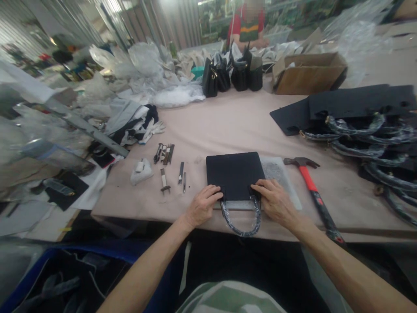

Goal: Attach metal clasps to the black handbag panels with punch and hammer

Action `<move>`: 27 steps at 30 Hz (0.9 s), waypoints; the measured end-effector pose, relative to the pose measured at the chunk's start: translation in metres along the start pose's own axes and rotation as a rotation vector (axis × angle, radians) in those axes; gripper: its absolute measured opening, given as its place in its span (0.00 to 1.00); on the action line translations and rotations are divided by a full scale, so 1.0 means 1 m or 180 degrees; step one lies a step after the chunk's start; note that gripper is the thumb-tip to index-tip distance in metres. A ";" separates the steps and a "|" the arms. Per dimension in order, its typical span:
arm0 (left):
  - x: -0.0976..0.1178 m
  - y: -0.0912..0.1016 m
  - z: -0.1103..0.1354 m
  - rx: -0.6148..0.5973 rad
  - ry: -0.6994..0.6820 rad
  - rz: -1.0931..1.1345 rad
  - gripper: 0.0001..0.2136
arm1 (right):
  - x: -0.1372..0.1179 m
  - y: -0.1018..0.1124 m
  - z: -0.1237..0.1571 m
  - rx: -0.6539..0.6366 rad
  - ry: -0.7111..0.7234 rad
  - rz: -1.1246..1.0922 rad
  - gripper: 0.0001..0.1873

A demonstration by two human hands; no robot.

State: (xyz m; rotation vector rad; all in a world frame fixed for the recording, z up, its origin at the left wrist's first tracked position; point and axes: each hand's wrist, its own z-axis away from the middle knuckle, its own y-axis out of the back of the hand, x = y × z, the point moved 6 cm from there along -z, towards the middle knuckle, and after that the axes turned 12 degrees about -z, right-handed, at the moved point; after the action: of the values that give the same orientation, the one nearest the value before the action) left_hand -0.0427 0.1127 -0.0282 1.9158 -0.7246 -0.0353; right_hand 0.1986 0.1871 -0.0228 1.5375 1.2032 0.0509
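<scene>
A black bag panel (233,174) lies flat at the table's front edge, partly over a pale translucent slab (282,176). Its handle (241,233), wrapped in clear plastic, loops toward me past the edge. My left hand (203,204) has its fingers closed on the panel's near left corner, by one handle end. At the near right corner my right hand (275,201) pinches the panel by the other handle end. To the right of that hand lies a claw hammer (308,178) with a red and black grip. Small metal hand tools (164,180) are spread to the left.
More black panels with wrapped handles (358,108) are piled at the right. Black handbags (241,71) and a cardboard box (309,71) stand at the back, before a person (250,28). Plastic and cloth (130,117) crowd the left, beside a metal post (87,128). A blue bin (35,269) sits below.
</scene>
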 end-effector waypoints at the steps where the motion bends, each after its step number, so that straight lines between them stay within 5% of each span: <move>1: -0.004 0.004 0.000 0.0061 0.0191 0.0057 0.18 | 0.001 0.000 0.001 0.0034 -0.0003 -0.0034 0.24; 6: -0.064 0.041 0.003 0.0127 0.1988 -0.0774 0.12 | 0.024 -0.002 0.005 0.0392 -0.0099 -0.0354 0.22; 11: -0.135 0.069 0.004 -0.0789 0.3495 -0.1266 0.09 | 0.030 -0.005 0.003 0.0481 -0.0065 -0.0347 0.20; 15: -0.169 0.065 -0.010 -0.1237 0.3746 -0.1131 0.07 | 0.026 -0.005 0.002 0.0521 -0.0019 -0.0246 0.19; 21: -0.191 0.048 -0.021 -0.1760 0.4038 -0.0915 0.11 | 0.015 -0.003 0.001 0.0436 -0.0165 -0.0243 0.19; 27: -0.200 0.038 -0.017 -0.1732 0.4406 -0.0502 0.16 | 0.008 -0.001 0.000 0.0384 -0.0292 -0.0388 0.18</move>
State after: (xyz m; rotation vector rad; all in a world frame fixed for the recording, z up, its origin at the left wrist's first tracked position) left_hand -0.2184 0.2156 -0.0463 1.0597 0.3613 0.8248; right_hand 0.2023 0.1923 -0.0279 1.5500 1.2428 -0.1738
